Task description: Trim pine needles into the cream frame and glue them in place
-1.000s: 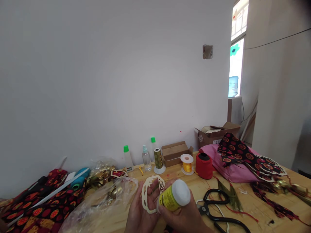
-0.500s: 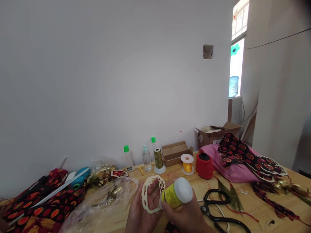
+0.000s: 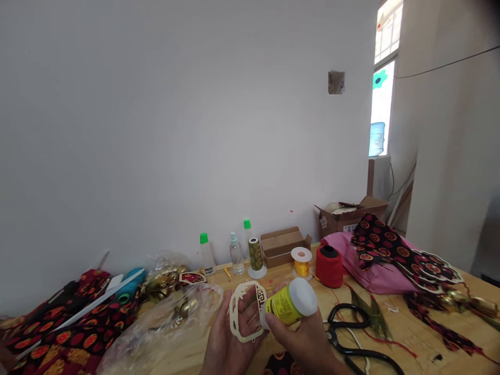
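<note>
My left hand is palm up, with a pale, flat cut-out frame lying across its palm and fingers. The frame has a rounded outline and a lattice pattern along its right side. In my right hand is a glue bottle with a yellow-green label and a white base. It is tipped, its base toward me and its narrow end at the right edge of the frame; the tip is hidden. Black-handled scissors lie just right of my right hand. Patterned dark cloth shows beneath it.
Behind my hands stand a clear spray bottle, an olive thread cone, a yellow cord spool and a red thread cone. A plastic bag and patterned fabric lie left. A pink bag lies right.
The glue bottle and my right hand have shifted slightly to the right along the frame's edge. The left hand and frame have stayed nearly in place.
</note>
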`<state>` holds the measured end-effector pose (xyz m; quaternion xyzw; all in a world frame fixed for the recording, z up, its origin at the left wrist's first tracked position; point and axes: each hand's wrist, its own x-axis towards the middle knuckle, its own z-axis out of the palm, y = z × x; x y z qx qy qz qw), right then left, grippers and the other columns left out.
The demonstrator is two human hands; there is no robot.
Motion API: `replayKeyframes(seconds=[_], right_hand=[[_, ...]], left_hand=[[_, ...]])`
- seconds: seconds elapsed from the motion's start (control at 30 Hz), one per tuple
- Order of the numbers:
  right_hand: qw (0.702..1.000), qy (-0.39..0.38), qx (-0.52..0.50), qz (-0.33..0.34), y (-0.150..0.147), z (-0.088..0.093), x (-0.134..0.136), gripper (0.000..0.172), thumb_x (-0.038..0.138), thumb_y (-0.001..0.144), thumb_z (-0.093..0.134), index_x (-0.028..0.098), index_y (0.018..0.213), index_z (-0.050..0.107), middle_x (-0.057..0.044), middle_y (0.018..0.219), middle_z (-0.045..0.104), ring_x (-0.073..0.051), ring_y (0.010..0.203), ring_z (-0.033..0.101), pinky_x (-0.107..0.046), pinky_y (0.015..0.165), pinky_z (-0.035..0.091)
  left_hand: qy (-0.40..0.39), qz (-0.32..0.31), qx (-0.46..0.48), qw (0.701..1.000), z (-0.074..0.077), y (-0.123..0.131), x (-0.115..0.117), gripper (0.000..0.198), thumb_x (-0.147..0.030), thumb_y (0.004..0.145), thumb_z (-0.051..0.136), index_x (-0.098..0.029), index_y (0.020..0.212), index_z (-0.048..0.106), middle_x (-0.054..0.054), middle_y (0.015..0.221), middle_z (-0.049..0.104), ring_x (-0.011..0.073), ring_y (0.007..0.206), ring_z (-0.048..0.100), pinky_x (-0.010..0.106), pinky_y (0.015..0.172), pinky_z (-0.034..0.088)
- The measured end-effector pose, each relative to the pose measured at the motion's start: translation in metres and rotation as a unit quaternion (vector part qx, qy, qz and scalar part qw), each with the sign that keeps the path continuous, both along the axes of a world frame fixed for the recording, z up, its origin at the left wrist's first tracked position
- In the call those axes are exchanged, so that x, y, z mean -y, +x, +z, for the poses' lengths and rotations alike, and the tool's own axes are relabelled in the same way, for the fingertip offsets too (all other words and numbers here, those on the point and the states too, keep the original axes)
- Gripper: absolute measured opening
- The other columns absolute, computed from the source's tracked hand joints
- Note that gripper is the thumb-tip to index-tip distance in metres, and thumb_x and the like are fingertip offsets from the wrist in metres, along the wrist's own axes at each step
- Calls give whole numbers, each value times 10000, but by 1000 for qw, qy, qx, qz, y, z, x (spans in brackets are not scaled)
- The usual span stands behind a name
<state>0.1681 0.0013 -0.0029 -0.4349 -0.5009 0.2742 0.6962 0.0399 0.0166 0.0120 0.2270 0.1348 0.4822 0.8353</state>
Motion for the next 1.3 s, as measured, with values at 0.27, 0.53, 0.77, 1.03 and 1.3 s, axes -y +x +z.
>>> replayKeyframes(seconds=[0.27, 0.53, 0.77, 1.03, 1.3], right_hand=[[999, -22, -23, 0, 4, 16, 5, 349, 352, 549, 676, 162, 816, 555, -51, 719, 637, -217, 682, 599, -313, 645, 494], [989, 37, -138, 30, 12, 41, 4, 363, 288, 603, 680, 181, 932, 569, -28, 803, 629, -169, 688, 606, -259, 626, 510], [988, 27, -141, 62, 14, 40, 5, 322, 283, 609, 676, 172, 903, 605, -39, 766, 654, -184, 709, 608, -271, 639, 514], [981, -9, -173, 87, 11, 43, 9, 392, 333, 541, 725, 164, 880, 621, -51, 738, 678, -204, 668, 635, -313, 645, 527], [974, -13, -197, 113, 8, 41, 10, 425, 312, 520, 746, 154, 894, 623, -55, 736, 681, -210, 677, 638, -318, 653, 525]], left_hand=[[-9, 1, -1, 1000, -5, -3, -1, 412, -416, 812, 378, -113, 913, 638, 133, 901, 689, 227, 835, 621, 366, 778, 419], [-17, 9, -11, 1000, -6, -3, 1, 383, -387, 811, 401, -109, 961, 618, 109, 881, 688, 244, 872, 610, 412, 816, 414], [-12, -12, -5, 1000, -7, -3, 1, 350, -345, 823, 385, -127, 976, 613, 116, 923, 688, 246, 871, 618, 420, 808, 419], [-21, -33, 3, 999, -1, -2, 3, 344, -330, 814, 384, -127, 926, 639, 107, 907, 691, 236, 872, 608, 408, 830, 392], [-5, -52, 6, 999, -4, -1, 4, 367, -327, 827, 351, -126, 939, 637, 110, 945, 685, 249, 932, 588, 421, 866, 360]])
